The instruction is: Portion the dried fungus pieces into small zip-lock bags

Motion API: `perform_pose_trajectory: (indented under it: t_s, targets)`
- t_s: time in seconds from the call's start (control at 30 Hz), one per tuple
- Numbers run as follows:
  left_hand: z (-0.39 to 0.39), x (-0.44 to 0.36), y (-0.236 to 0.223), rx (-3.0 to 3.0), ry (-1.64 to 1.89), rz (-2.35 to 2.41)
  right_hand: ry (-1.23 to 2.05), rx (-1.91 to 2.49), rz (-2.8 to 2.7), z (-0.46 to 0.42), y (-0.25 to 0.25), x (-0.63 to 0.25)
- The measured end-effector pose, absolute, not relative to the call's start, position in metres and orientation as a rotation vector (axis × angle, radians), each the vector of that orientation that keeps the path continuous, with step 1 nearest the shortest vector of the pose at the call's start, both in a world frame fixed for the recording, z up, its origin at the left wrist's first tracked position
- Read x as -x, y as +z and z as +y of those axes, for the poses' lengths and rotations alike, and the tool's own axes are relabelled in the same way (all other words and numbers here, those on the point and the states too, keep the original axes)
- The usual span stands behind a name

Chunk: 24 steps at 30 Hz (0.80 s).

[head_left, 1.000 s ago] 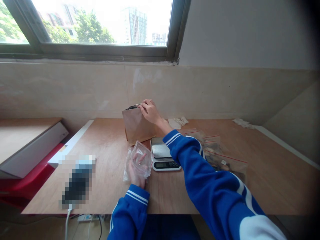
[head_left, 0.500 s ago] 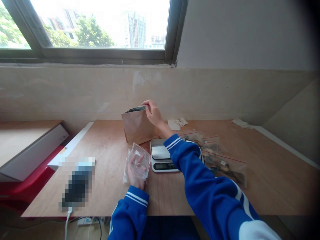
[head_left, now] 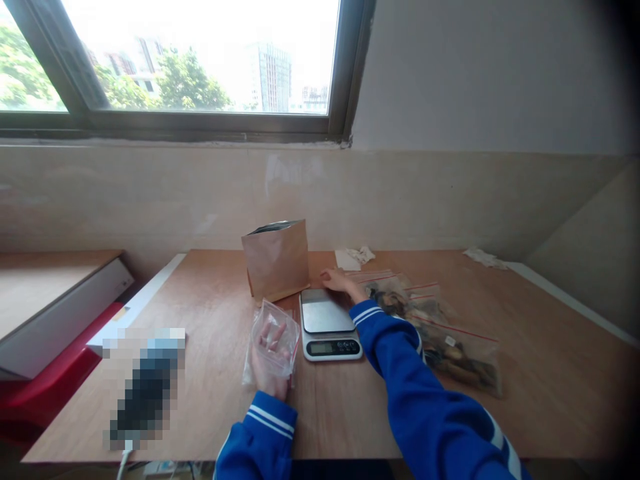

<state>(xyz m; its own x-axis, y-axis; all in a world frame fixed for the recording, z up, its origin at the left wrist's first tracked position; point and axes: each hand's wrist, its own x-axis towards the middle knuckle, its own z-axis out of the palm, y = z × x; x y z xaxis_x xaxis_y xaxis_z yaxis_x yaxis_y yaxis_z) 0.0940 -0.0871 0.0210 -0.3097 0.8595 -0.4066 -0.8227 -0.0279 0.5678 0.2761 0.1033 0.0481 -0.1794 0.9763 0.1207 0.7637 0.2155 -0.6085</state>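
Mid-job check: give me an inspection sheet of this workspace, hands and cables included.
Surface: wood-grain table, no spill seen.
Main things: brown bag upright, top open; scale beside it, display unreadable; filled zip bags at right.
Clutter: crumpled white scraps near the wall.
Hands: left hand at clear plastic bag; right hand by scale's far edge, contact unclear.
Cables: white cable at pixelated item.
Surroundings: window ahead.

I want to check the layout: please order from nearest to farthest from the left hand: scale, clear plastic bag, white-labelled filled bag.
1. Clear plastic bag, against the left hand.
2. Scale, just to its right.
3. White-labelled filled bag, far right, past the scale.
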Motion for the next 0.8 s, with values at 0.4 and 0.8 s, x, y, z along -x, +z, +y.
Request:
perform_pose_trajectory:
  t_s: [0.4, 0.8]
  targets:
    - [-0.09, -0.096, 0.03, -0.059, 1.617, 0.903, 0.6, 1.325, -1.741, 0.11, 0.106, -0.256]
    - [-0.091, -0.096, 0.023, -0.06, 1.698, 0.873, 0.439, 0.616, -1.929, 0.125, 0.178, -0.196]
